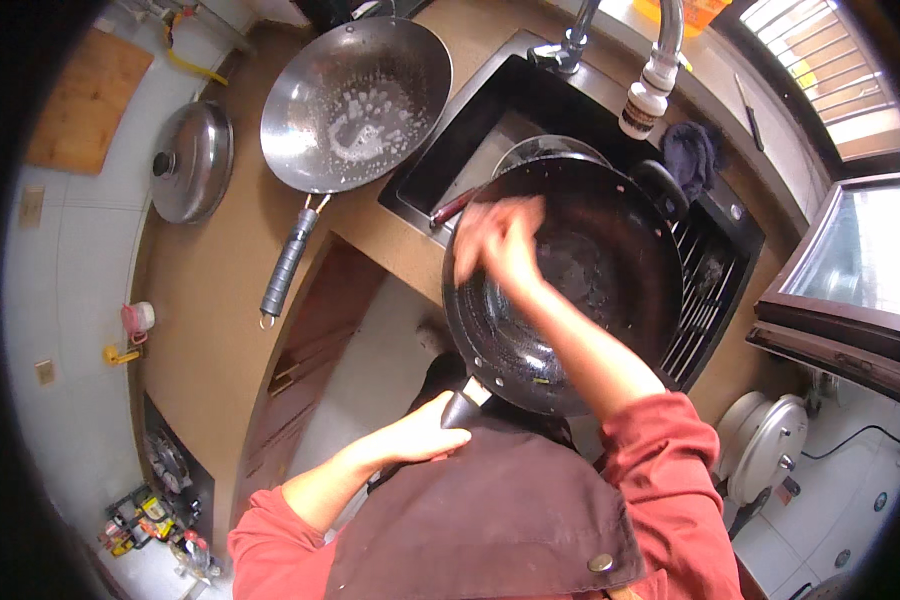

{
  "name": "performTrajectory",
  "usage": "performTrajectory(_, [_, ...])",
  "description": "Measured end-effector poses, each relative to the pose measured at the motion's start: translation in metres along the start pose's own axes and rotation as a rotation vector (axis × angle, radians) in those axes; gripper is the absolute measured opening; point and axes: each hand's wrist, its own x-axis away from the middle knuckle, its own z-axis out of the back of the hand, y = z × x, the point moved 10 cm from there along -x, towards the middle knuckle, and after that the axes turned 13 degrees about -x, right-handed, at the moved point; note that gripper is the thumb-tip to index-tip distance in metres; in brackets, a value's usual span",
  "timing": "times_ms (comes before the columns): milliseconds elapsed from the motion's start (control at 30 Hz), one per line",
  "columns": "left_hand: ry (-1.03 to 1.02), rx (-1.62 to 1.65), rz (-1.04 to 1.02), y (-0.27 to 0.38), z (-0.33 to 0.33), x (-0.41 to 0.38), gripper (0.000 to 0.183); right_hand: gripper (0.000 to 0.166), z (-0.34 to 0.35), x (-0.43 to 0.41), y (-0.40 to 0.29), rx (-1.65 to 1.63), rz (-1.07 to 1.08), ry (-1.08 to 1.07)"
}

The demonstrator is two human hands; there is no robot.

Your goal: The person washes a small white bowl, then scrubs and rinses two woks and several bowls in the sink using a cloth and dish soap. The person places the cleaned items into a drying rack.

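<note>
A large black wok (592,277) is tilted over the near side of the sink (487,142). My left hand (424,431) is wrapped around its black handle (461,409), close to my apron. My right hand (501,236) is over the wok's left inner wall, blurred by motion; whether it holds anything cannot be made out. The wok's inside looks wet, with small bits stuck near the rim. Beyond the wok, part of a round lid or pan (551,146) shows in the sink. A dark red handle (452,208) rests at the sink's left edge.
A steel wok (356,105) with foamy water sits on the counter, its handle (289,262) toward me. Left of it is a metal lid (193,163). The faucet spout (645,105) hangs above the sink. A dark cloth (690,159), knife (750,116) and open window (855,247) are rightward.
</note>
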Motion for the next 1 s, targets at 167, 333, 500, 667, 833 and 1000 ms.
performTrajectory(167, [-0.026, -0.030, -0.130, 0.006, 0.005, 0.001, 0.050, 0.004, -0.038, 0.036, -0.029, -0.378, -0.305, -0.256])
performTrajectory(333, [0.141, -0.189, -0.268, 0.022, 0.015, 0.002, 0.052, 0.017, 0.101, -0.070, 0.024, 0.863, 0.028, -0.022])
performTrajectory(500, [0.030, -0.003, -0.030, 0.009, 0.011, 0.010, 0.044, 0.028, 0.132, 0.033, -0.029, 0.852, 0.165, -0.179])
performTrajectory(667, [0.033, -0.057, -0.059, 0.002, 0.009, 0.004, 0.045, 0.029, 0.003, 0.094, -0.030, 0.518, -0.088, -0.683])
performTrajectory(833, [0.104, -0.066, -0.109, 0.012, 0.009, 0.004, 0.036, 0.008, 0.020, -0.062, -0.024, 1.265, 0.410, -0.363])
performTrajectory(1000, [0.043, 0.132, -0.049, 0.004, 0.001, 0.006, 0.030, 0.068, 0.153, -0.017, -0.018, 1.394, 0.151, -0.660])
